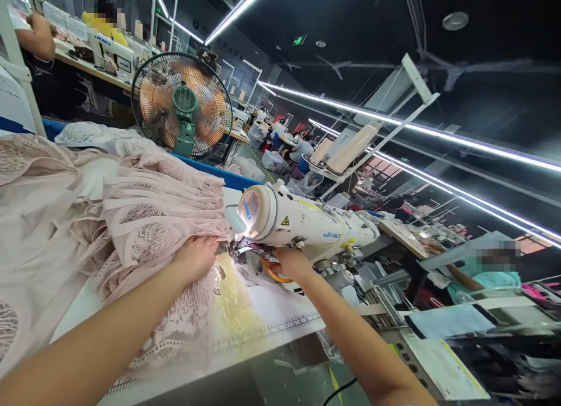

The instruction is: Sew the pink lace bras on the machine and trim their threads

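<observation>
Biggest thing on my feed is the pink lace fabric (131, 219), heaped up over the whole 9 o'clock side and spilling down toward 7. It lies on the white sewing table (272, 312), and its leading edge is pushed right in under the needle end of the machine. The white sewing machine (307, 222) sits just right of centre with its arm running off toward 3 o'clock and its lamp lighting the cloth below. Up at 11 o'clock there's a standing fan (182, 105) with orange blades behind the table. The left hand (197, 257) comes in from 7 o'clock and lies flat on the fabric, fingers stretched out and pressing the lace down just left of the needle, not pinching anything. The right hand (291, 263) comes in from 5 o'clock and is tucked under the machine arm, fingers curled around an orange handle (272, 271) that loops out below the knuckles. I honestly can't tell what tool it belongs to. Over at 4 o'clock a co-worker's arm (460, 277) rests at the next station.
</observation>
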The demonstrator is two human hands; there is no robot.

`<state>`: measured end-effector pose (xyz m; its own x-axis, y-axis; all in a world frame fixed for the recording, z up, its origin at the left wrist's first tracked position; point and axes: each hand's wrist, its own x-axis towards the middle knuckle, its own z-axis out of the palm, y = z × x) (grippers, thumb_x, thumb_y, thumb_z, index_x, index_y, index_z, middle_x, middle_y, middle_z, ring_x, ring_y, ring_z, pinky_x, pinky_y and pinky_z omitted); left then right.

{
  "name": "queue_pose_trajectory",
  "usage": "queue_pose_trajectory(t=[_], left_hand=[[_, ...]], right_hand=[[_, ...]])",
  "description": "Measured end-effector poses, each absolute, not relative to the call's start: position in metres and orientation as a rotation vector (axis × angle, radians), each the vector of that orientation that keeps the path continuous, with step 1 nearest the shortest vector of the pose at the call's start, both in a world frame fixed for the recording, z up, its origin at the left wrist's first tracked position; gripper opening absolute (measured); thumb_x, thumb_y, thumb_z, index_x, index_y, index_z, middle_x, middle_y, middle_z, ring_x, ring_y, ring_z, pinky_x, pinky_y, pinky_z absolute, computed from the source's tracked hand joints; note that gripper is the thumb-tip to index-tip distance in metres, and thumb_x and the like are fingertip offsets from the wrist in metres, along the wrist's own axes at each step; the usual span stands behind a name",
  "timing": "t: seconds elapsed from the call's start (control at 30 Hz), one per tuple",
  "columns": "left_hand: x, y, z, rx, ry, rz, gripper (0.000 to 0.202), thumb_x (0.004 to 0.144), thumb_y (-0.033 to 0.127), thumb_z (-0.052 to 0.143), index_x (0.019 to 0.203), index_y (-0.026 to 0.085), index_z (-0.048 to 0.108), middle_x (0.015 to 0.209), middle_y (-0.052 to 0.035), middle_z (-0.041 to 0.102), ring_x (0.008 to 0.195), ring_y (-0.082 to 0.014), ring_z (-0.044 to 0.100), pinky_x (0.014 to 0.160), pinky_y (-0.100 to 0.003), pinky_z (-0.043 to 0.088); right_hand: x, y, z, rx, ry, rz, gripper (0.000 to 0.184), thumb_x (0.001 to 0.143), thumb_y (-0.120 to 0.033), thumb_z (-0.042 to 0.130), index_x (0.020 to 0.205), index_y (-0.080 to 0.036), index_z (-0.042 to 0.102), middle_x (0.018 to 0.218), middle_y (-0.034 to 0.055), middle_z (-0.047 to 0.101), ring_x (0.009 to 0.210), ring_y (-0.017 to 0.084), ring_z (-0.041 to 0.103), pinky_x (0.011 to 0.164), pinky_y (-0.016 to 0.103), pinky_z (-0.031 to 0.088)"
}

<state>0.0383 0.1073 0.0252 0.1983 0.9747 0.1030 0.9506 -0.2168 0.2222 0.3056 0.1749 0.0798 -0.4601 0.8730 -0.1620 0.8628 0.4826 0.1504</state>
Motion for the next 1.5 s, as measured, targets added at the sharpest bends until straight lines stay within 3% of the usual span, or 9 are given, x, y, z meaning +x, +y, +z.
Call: queue_pose_trajectory(t=[0.2,0.37,0.5,0.6,0.87,1.07,1.23,1.37,1.5], left_hand=[[0.030,0.025,0.030,2.531,1.640,0.152,0.047,0.077,0.011,0.054,0.120,0.029,0.062,0.132,-0.0048,0.059,0.123,-0.0296,0.051,0.102,-0.047,0.040],[0.021,-0.057,0.022,2.674,1.539,0.331,0.047,0.085,0.024,0.053,0.128,0.042,0.052,0.145,-0.0031,0.044,0.128,-0.0304,0.047,0.103,-0.053,0.038],[0.004,-0.097,-0.001,2.650,1.881,0.538,0.048,0.091,0.041,0.040,0.134,0.023,0.050,0.140,-0.0108,0.050,0.124,-0.0303,0.050,0.101,-0.047,0.042],[-0.001,-0.112,-0.020,2.623,2.132,0.477,0.049,0.091,0.044,0.040,0.127,0.015,0.057,0.139,-0.0149,0.050,0.120,-0.0344,0.053,0.101,-0.051,0.041],[0.018,-0.120,-0.015,2.488,2.214,0.305,0.049,0.087,0.030,0.046,0.135,0.017,0.048,0.144,-0.0115,0.045,0.128,-0.0301,0.046,0.107,-0.049,0.035],[0.019,-0.125,-0.010,2.473,2.230,0.391,0.047,0.086,0.024,0.045,0.131,0.015,0.051,0.141,-0.0123,0.049,0.130,-0.0281,0.044,0.108,-0.046,0.035],[0.043,-0.185,-0.028,2.414,2.283,0.585,0.042,0.093,0.025,0.028,0.117,0.014,0.061,0.122,-0.0173,0.062,0.112,-0.0253,0.060,0.094,-0.037,0.049],[0.071,-0.253,-0.051,2.262,1.947,0.922,0.035,0.092,0.033,0.037,0.120,0.031,0.057,0.118,-0.0089,0.062,0.086,-0.0177,0.068,0.071,-0.026,0.056],[0.069,-0.257,-0.054,1.951,1.985,0.636,0.042,0.090,0.043,0.038,0.126,0.028,0.053,0.112,-0.0063,0.067,0.077,-0.0176,0.068,0.066,-0.026,0.054]], right_hand=[[0.358,0.102,0.084,1.571,2.561,-0.167,0.027,0.074,-0.042,0.070,0.073,-0.017,0.059,0.068,0.0038,0.063,0.062,0.016,0.054,0.053,0.024,0.031],[0.325,0.060,0.053,1.631,2.761,-0.618,0.028,0.072,-0.039,0.073,0.079,-0.017,0.057,0.072,-0.0007,0.059,0.062,0.013,0.051,0.054,0.022,0.032],[0.265,0.051,0.033,1.667,2.852,-0.792,0.039,0.075,-0.041,0.072,0.102,-0.019,0.056,0.084,0.0004,0.061,0.073,0.015,0.056,0.060,0.022,0.036],[0.232,0.046,0.032,1.630,2.878,-0.880,0.036,0.071,-0.038,0.075,0.095,-0.018,0.057,0.083,0.0004,0.061,0.074,0.016,0.057,0.060,0.023,0.036],[0.209,0.005,0.045,1.436,2.896,-0.993,0.033,0.068,-0.035,0.077,0.085,-0.017,0.054,0.086,0.0036,0.063,0.079,0.020,0.060,0.063,0.026,0.039],[0.191,-0.041,0.036,1.368,2.863,-1.177,0.023,0.074,-0.016,0.067,0.087,-0.017,0.047,0.093,0.0103,0.063,0.091,0.026,0.062,0.070,0.032,0.044],[0.240,-0.058,0.042,1.199,2.684,-1.585,0.018,0.084,-0.018,0.055,0.083,-0.020,0.038,0.076,-0.0002,0.059,0.067,0.016,0.066,0.057,0.026,0.050],[0.307,-0.075,0.044,0.947,2.468,-2.093,0.021,0.080,-0.025,0.057,0.083,-0.021,0.036,0.076,-0.0029,0.054,0.065,0.013,0.063,0.057,0.025,0.051],[0.356,-0.092,0.043,0.997,2.740,-1.751,0.022,0.073,-0.023,0.058,0.073,-0.021,0.037,0.066,-0.0056,0.047,0.056,0.008,0.045,0.051,0.020,0.039]])
